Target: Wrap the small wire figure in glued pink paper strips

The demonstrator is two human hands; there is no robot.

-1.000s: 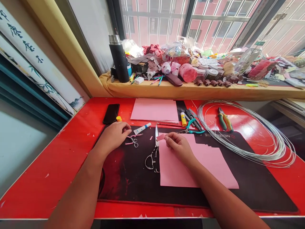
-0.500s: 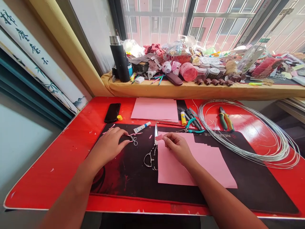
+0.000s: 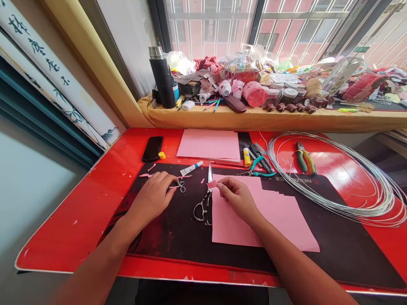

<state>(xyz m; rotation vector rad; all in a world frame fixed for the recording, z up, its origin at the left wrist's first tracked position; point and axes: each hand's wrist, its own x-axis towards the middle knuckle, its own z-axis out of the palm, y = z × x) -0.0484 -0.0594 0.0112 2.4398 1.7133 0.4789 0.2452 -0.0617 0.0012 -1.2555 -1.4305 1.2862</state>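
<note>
Pink paper scrap (image 3: 212, 184), dead centre of the frame, and you've got it by one edge: right hand (image 3: 237, 195) closed to a narrow pinch, thumb against forefinger. It sits over the big scissors (image 3: 210, 173), which lie along the left side of the pink sheets (image 3: 263, 218). Over left of centre, your left hand (image 3: 155, 190) is curled, fingertips right at a small looped metal piece (image 3: 181, 184); gripping it or only touching it, I can't tell from here.

Now the danger spots! That pinch takes in only a little of the scrap, so a loose finger could let it flutter down, and against those matching sheets you'd struggle to spot it. Watch your right wrist too: it's low over the sheets, and a sideways sweep could drag them across the mat (image 3: 178, 241) or crease them. Those blades are close to your right fingertips, so a careless dip risks a nick. And the glue tube (image 3: 191, 168), just beyond your left fingers, could roll if you knock it.
</note>
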